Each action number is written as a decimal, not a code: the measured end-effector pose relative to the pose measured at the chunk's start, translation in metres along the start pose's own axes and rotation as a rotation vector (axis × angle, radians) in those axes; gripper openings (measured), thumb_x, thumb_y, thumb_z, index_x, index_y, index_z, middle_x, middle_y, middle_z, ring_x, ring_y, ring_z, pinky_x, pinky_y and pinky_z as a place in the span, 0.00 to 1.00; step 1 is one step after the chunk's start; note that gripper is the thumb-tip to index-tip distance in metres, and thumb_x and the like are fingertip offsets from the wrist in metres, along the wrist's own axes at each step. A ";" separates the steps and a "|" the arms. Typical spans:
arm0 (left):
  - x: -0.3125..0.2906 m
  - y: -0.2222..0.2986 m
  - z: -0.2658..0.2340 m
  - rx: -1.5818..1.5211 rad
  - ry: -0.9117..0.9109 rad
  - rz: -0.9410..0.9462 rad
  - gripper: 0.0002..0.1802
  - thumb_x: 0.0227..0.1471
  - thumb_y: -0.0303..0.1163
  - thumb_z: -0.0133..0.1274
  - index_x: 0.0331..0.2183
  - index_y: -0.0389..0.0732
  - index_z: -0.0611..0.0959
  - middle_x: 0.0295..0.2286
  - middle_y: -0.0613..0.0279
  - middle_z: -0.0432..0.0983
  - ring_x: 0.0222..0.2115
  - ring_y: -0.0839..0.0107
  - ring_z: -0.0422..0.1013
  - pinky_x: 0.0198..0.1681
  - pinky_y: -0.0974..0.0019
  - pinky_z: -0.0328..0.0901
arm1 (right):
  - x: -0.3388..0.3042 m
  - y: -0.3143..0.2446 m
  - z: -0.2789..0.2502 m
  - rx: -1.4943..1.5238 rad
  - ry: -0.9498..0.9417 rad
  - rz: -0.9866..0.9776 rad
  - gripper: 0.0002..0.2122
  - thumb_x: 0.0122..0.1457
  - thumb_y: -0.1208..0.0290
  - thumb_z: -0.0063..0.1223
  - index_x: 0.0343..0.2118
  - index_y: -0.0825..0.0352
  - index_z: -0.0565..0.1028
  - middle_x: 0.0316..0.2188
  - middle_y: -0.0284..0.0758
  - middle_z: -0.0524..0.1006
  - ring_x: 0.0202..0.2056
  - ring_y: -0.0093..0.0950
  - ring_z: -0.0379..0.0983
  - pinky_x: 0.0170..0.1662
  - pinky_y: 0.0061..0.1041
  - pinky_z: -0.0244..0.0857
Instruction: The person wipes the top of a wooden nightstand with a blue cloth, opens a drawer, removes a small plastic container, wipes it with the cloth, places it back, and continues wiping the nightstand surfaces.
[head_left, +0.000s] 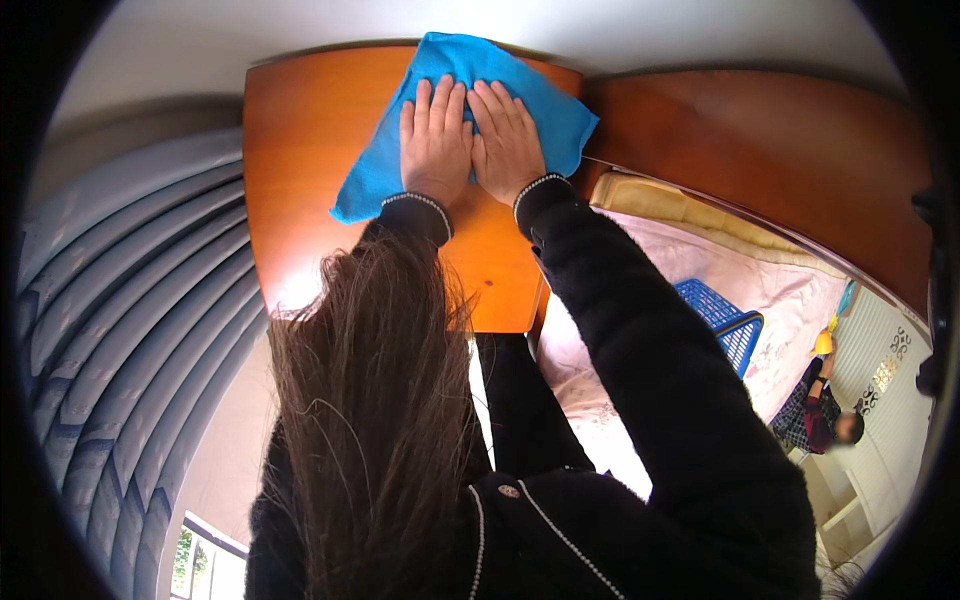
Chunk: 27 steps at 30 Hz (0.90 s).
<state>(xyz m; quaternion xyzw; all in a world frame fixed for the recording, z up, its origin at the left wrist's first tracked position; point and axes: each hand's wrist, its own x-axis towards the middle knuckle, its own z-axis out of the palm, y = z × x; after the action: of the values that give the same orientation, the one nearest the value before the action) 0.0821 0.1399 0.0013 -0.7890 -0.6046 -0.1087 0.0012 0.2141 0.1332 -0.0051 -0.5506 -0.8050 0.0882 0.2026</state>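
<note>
A bright blue cloth [377, 165] lies spread at a slant over the far part of an orange-brown wooden nightstand top [320, 120]. Both palms press flat on it, side by side, with the thumbs nearly touching. My left hand [437, 145] rests left of the cloth's middle, fingers stretched out and pointing away from me. Just to its right, my right hand [507, 143] lies in the same way, fingers extended. Neither hand grips the cloth. One corner of the cloth reaches past the nightstand's right edge, near the wooden headboard.
Grey-blue curtains [130, 290] hang close on the left. To the right stands a bed with a dark wooden headboard [750, 140] and pink bedding [680, 245]. A blue plastic basket [722, 318] sits on the bed. Another person [815, 415] is at the far right, beyond the bed.
</note>
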 end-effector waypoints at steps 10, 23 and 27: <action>0.029 0.011 0.022 -0.091 0.115 -0.042 0.25 0.60 0.41 0.45 0.58 0.47 0.68 0.59 0.62 0.62 0.62 0.58 0.53 0.64 0.51 0.46 | 0.013 0.028 0.005 -0.027 0.178 -0.014 0.24 0.59 0.67 0.41 0.60 0.63 0.62 0.62 0.39 0.62 0.64 0.38 0.53 0.64 0.40 0.46; -0.108 0.049 -0.012 -0.171 -0.025 0.165 0.26 0.59 0.40 0.47 0.58 0.46 0.68 0.60 0.64 0.61 0.62 0.60 0.53 0.64 0.53 0.48 | -0.144 -0.052 -0.009 -0.113 0.102 0.299 0.24 0.63 0.63 0.36 0.60 0.69 0.62 0.63 0.45 0.60 0.65 0.43 0.51 0.66 0.46 0.41; -0.170 0.046 -0.031 -0.185 -0.127 0.226 0.28 0.54 0.41 0.50 0.56 0.45 0.71 0.59 0.64 0.61 0.62 0.61 0.54 0.63 0.53 0.50 | -0.198 -0.095 -0.010 -0.073 0.008 0.371 0.25 0.65 0.62 0.34 0.62 0.71 0.60 0.64 0.47 0.57 0.66 0.46 0.49 0.66 0.47 0.39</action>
<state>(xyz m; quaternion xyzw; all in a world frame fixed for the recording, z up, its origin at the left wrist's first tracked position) 0.0789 -0.0387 0.0078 -0.8542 -0.4981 -0.1130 -0.0977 0.1990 -0.0866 -0.0070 -0.6969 -0.6915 0.0925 0.1662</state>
